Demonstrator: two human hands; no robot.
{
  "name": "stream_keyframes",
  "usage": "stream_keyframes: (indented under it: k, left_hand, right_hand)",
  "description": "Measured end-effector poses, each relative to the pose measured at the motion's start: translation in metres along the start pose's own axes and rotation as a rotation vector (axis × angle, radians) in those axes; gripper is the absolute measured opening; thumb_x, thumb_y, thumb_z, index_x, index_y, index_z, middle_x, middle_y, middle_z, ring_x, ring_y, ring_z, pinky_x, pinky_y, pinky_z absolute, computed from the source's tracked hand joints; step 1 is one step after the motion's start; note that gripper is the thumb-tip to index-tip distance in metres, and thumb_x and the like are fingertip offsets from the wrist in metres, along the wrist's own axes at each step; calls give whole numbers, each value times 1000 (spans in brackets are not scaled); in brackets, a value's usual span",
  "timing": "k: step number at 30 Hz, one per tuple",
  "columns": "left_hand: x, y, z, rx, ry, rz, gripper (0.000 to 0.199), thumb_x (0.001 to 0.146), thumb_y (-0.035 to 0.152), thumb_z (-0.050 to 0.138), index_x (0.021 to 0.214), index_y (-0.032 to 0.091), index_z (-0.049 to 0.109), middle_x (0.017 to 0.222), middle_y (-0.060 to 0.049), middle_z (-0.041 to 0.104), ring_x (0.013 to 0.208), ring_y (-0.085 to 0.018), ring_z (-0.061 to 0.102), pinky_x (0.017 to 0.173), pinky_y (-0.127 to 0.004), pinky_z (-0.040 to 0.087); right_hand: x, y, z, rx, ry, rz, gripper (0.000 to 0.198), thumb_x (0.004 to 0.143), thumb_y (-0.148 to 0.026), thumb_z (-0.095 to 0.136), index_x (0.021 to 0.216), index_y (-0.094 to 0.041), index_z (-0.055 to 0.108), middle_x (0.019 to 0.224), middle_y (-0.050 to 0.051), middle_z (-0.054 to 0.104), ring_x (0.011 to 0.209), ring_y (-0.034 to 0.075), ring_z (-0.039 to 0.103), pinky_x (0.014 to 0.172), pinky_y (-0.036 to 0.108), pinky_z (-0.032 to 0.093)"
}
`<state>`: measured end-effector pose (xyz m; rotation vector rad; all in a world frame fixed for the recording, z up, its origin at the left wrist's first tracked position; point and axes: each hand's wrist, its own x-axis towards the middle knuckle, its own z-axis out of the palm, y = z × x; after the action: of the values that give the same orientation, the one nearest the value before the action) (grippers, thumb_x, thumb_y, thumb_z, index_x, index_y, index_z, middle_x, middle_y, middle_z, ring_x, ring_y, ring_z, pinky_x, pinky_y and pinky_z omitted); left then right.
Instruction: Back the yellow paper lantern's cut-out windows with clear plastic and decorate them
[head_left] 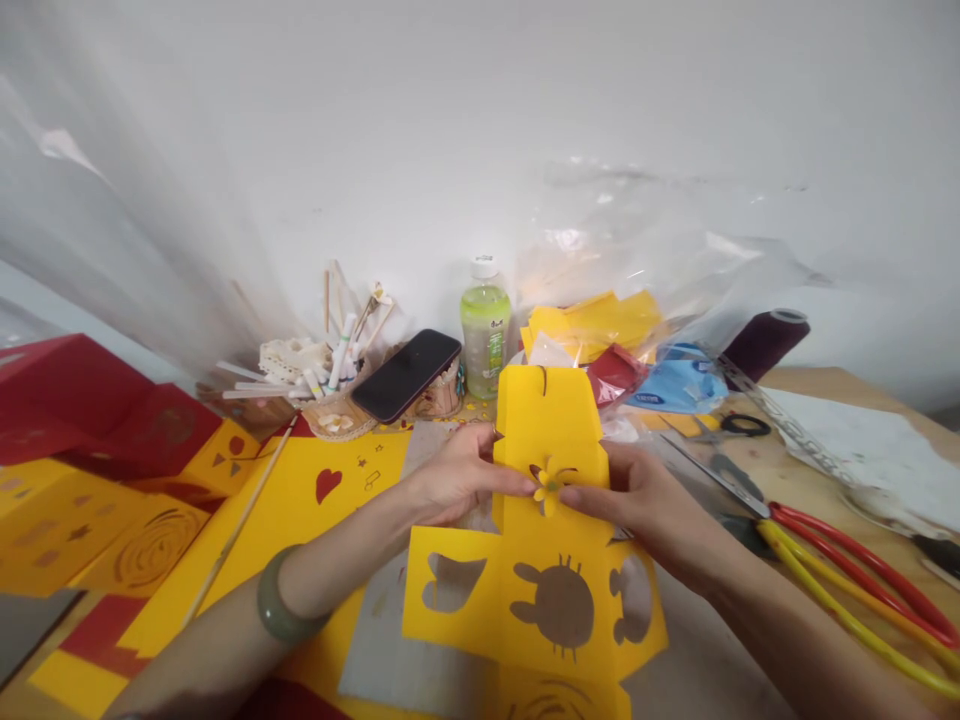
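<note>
A yellow paper cutout (pixel 551 555) shaped like an unfolded box is held up in front of me. Its panels have cut-out holes, one like a rabbit's head with whiskers. On an upper panel sits a small yellow paper flower (pixel 551 488) with a greenish centre. My left hand (pixel 461 478) grips the cutout's left edge, thumb on the front by the petals. From the right side, my right hand (pixel 637 492) pinches the same cutout, its thumb touching near the flower. The fingers of both hands are partly hidden behind the paper.
Red-and-yellow handled scissors (pixel 832 555) lie at the right. Behind stand a green drink bottle (pixel 486 335), a black phone (pixel 407 375) and a basket of pens (pixel 330 412). Yellow sheets (pixel 300 520) with a thin stick (pixel 240 520) and red paper (pixel 142 410) spread leftward.
</note>
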<state>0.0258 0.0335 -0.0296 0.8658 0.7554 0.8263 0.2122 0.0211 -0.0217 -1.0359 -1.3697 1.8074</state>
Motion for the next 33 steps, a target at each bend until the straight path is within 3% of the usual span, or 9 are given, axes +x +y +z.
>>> stream_keyframes:
  k: [4,12,17,22,28,33]
  left_hand:
    - [0,-2,0,37,-5,67,32,50,9,80,80,12,68,75,-3,70,68,-14,64,67,-24,50]
    - [-2,1,2,-30,-34,87,34,56,20,82,85,11,67,75,-5,70,67,-14,65,69,-26,51]
    - [-2,-1,0,-27,-25,83,38,55,24,84,87,12,66,80,-6,70,70,-16,65,69,-28,51]
    - [-5,-2,1,70,-22,98,38,52,15,84,87,14,67,86,-4,70,74,-14,64,70,-25,50]
    - [-6,0,0,115,-15,104,37,53,15,83,86,14,67,86,-4,70,75,-15,64,70,-26,50]
    - [-8,2,4,53,35,95,33,58,24,80,87,13,67,84,-6,70,72,-16,64,68,-27,49]
  right_hand:
    - [1,2,-1,8,14,0,33,67,-31,76,96,-18,65,94,5,74,72,18,70,63,26,54]
    - [3,5,-4,121,15,2,22,81,-36,63,89,-17,70,75,3,73,66,15,68,62,24,51]
    - [3,7,-5,116,-8,-18,20,77,-33,68,88,-18,68,79,3,74,68,16,69,63,25,52]
    - [4,6,-5,86,-49,-52,27,67,-28,76,90,-18,67,84,4,74,74,19,70,65,26,53]
    - [4,6,-5,36,-64,-58,29,66,-27,77,92,-18,67,86,4,74,79,21,69,69,28,54]
    - [3,8,-6,118,-78,-56,31,74,-31,70,102,-18,67,93,6,73,78,19,70,68,27,53]
